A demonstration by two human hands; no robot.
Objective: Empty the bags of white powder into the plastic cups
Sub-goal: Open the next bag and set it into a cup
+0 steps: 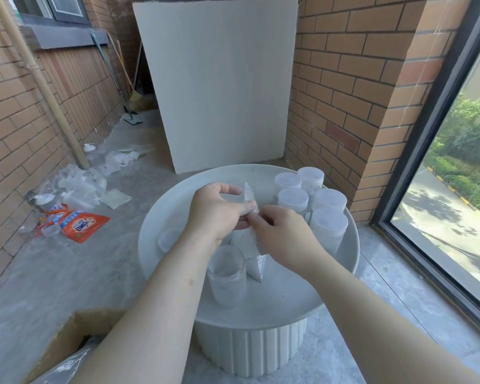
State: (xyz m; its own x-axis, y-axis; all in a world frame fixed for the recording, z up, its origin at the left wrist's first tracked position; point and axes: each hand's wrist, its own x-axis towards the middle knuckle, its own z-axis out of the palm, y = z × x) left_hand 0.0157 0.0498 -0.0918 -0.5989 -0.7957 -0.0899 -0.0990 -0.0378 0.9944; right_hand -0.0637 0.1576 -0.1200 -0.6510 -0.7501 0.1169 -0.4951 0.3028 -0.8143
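Our left hand (216, 214) and right hand (286, 234) pinch the bag (248, 243). Capped cups (311, 200) at two o'clock look done; one open cup (227, 273) looks unfilled.

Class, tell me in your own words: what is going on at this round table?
A person pinches the top of a white bag with left hand and right hand, apparently opening it. It reaches down to the round white table, beside an open plastic cup. Five more cups stand grouped at the right.
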